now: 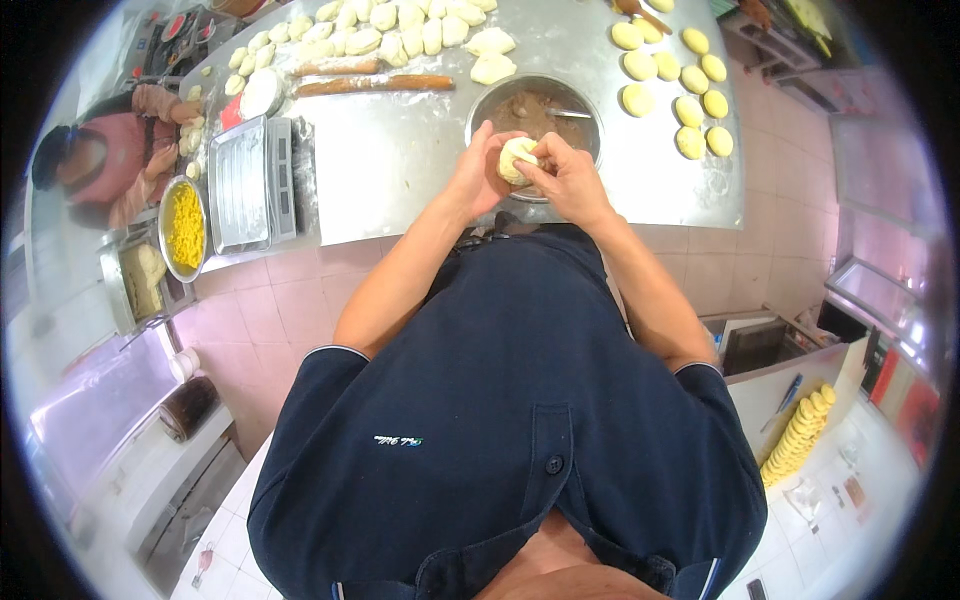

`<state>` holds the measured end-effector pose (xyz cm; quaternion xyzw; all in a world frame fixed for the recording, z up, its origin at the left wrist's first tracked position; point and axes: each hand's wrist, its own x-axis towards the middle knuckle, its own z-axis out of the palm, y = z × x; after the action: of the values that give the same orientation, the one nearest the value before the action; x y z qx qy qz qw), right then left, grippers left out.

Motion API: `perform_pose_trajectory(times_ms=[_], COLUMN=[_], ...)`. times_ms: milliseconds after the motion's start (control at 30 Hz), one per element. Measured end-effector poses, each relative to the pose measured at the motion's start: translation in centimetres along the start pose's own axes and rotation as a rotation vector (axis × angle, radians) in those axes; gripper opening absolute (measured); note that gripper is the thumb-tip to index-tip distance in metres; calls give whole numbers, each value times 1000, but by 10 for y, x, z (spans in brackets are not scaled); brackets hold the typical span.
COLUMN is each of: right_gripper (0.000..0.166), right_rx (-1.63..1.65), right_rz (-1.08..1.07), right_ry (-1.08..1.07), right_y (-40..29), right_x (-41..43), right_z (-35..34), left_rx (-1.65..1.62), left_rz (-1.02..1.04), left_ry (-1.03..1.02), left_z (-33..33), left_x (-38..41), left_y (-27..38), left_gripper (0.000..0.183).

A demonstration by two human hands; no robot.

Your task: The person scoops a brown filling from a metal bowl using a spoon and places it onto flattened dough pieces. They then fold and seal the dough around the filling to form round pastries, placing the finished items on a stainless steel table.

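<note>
Between my two hands is a round piece of pale dough, gathered towards a fold on its upper side. My left hand cups it from the left, thumb and fingers around it. The fingertips of my right hand pinch its edge from the right. Both hands are over the near part of a steel bowl holding a brown filling. A metal utensil rests in that filling. Flat round dough pieces lie right of the bowl, and two pale dough pieces lie just beyond it.
Wooden rolling pins and many dough lumps occupy the far left of the steel table. A scale and a bowl of yellow shreds stand left. Another person handles dough there. A wooden-handled tool lies far right.
</note>
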<state>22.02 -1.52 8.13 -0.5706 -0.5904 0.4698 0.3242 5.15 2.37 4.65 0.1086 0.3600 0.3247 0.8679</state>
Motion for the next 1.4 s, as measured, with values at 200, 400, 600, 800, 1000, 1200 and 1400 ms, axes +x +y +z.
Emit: perform_pose_trajectory(times_ms=[200,400,600,800,1000,1200,1400], right_gripper=[25,22,27,59,53,42,48], right_rx=[-167,-110,173,-107,-220,-189,-112], right_rz=[-91,-59,78,-189,-250,-387,-379], right_ry=[-41,41,-121,163,146,185,162], right_y=[-28,-7,-18,-4,3,3,-2], right_x=[5,6,10,11,14,3,-9], right_z=[-7,4,-2,-18,2,-23,-53], left_rx=[122,-18,204,175,79,189,109], left_rz=[115,88,181,163,41,110,159], left_ry=[69,52,-29,11,-146,-123,-82], left_z=[-3,6,4,8,32,40,78], left_x=[3,-8,-8,-5,-8,6,1], left_y=[-14,-4,0,9,8,-21,-40], left_gripper=[57,46,33,29,29,32,37])
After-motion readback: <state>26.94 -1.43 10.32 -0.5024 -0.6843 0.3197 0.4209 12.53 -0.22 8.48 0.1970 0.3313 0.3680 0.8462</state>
